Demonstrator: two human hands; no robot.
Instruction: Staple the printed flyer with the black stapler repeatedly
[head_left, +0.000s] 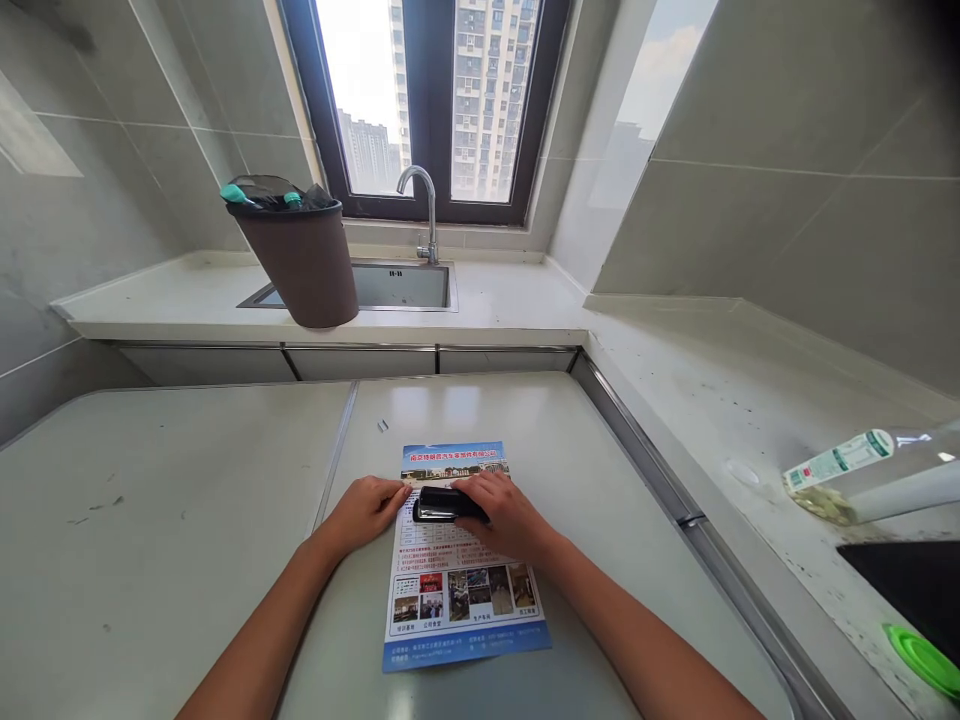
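Note:
A printed flyer [465, 600] with blue bands and small photos lies on the pale tabletop. My right hand [502, 510] is wrapped round the back end of a black stapler [435, 505], which sits across the upper middle of the flyer and points left. At the flyer's left edge, my left hand [367, 515] has its fingers closed, with thumb and forefinger at the paper close to the stapler's front end. Its other fingertips are partly hidden. Small loose staples [382, 426] lie on the table beyond the flyer.
A brown bin [304, 265] stands on the counter at the sink's [405, 290] left side, near a tap [429, 215]. On the right-hand counter [675, 350] are a clear labelled bottle [862, 475] lying on its side and a green lid [926, 655]. A seam [337, 445] divides the tabletop.

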